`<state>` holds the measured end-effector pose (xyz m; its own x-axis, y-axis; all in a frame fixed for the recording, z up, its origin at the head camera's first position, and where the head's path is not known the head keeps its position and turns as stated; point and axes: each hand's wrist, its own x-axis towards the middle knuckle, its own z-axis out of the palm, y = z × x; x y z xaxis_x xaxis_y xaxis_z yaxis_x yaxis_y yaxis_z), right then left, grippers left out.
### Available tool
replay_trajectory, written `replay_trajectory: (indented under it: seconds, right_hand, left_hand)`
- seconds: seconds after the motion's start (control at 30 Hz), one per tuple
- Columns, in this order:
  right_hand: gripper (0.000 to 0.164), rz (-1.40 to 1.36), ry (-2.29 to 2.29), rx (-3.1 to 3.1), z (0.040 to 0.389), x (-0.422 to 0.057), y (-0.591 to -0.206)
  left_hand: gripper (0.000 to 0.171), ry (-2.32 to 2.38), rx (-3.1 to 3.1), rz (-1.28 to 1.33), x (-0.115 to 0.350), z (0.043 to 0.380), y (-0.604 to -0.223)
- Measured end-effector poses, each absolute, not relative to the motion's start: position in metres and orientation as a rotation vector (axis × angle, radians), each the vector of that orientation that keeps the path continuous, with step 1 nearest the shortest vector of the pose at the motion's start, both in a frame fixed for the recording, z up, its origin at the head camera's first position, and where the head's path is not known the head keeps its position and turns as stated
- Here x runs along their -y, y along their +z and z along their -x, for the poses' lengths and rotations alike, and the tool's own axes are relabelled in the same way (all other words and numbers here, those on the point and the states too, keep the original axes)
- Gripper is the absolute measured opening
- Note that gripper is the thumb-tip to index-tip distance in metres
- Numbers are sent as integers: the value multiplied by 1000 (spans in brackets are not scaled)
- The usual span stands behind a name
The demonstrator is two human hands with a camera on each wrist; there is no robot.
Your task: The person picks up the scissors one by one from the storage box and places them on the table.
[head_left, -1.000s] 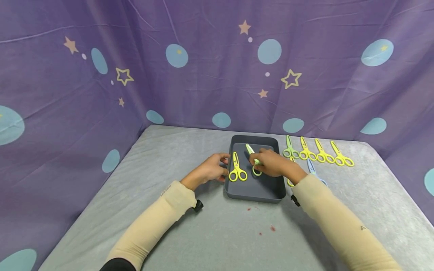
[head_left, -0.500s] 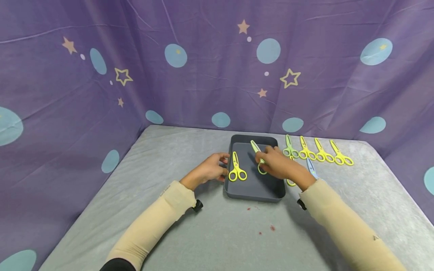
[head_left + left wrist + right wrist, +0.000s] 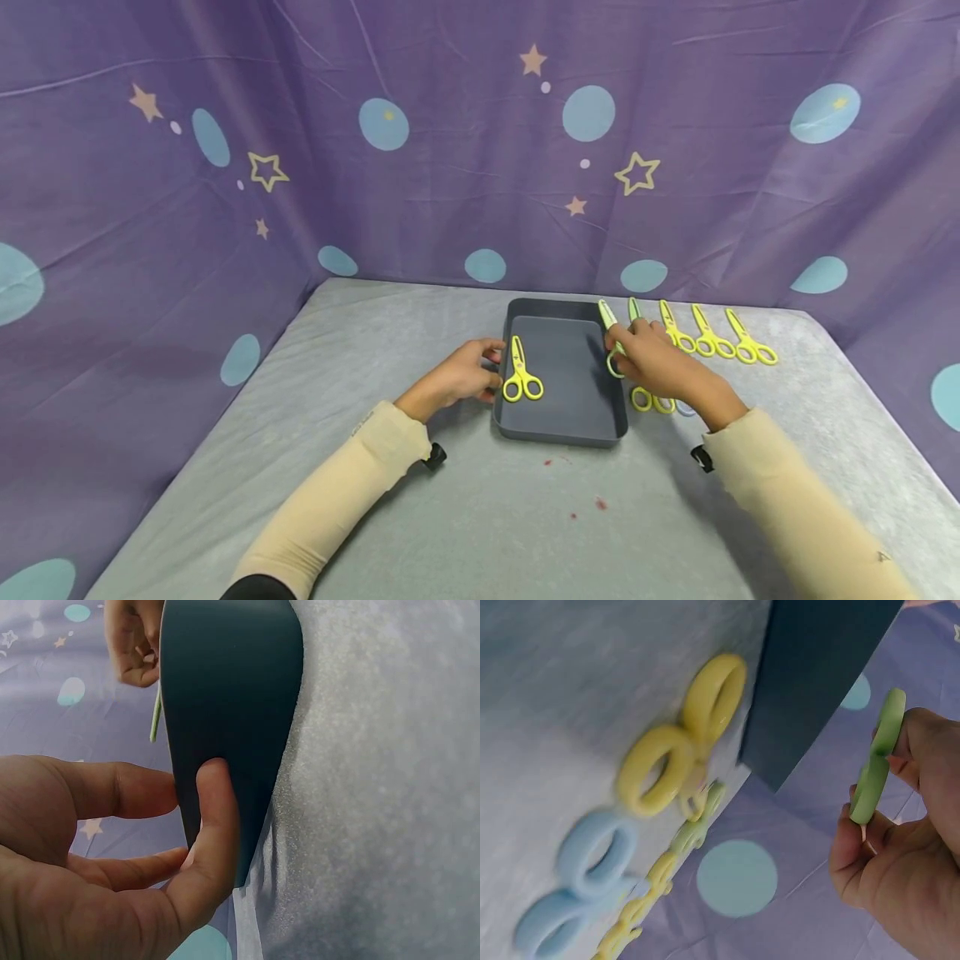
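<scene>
My left hand (image 3: 467, 372) is at the left side of a dark grey tray (image 3: 558, 437). In the left wrist view, one finger lies on the tray's outer wall (image 3: 240, 697), while other fingertips meet its rim. A pair of yellow scissors (image 3: 518, 379) lies inside the tray at the left. My right hand (image 3: 651, 354) pinches a pair of light green scissors (image 3: 609, 315) above the tray's right rim, blades pointing away. The right wrist view shows the green handle loops (image 3: 881, 754) between thumb and fingers.
Right of the tray, yellow scissors (image 3: 642, 400) and blue scissors (image 3: 592, 859) lie on the grey cloth, partly hidden by my right hand. Behind stands a row of scissors: one green (image 3: 634, 308), the others yellow (image 3: 712, 342). A purple curtain (image 3: 450, 167) encloses the table.
My right hand has carried the light green scissors from mid-tray rightward to above the right rim. My left hand stays at the tray's left side.
</scene>
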<state>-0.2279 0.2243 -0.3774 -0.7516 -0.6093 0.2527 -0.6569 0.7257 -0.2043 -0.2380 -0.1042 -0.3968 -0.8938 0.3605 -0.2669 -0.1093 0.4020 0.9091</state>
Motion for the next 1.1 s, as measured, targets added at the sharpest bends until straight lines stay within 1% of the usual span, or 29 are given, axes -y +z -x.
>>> replay_trajectory:
  seconds: [0.23,0.53,1.1]
  right_hand:
    - [19,-915,384,2730,223,-252,-381]
    - [19,-797,346,2850,214,-286,-388]
    - [19,-602,255,2965,199,-324,-399]
  left_hand:
    - [73,1482,-2252,-229,104,237,-396]
    - [73,1492,-2246,-222,104,238,-396]
    - [73,1490,-2247,-220,104,238,-396]
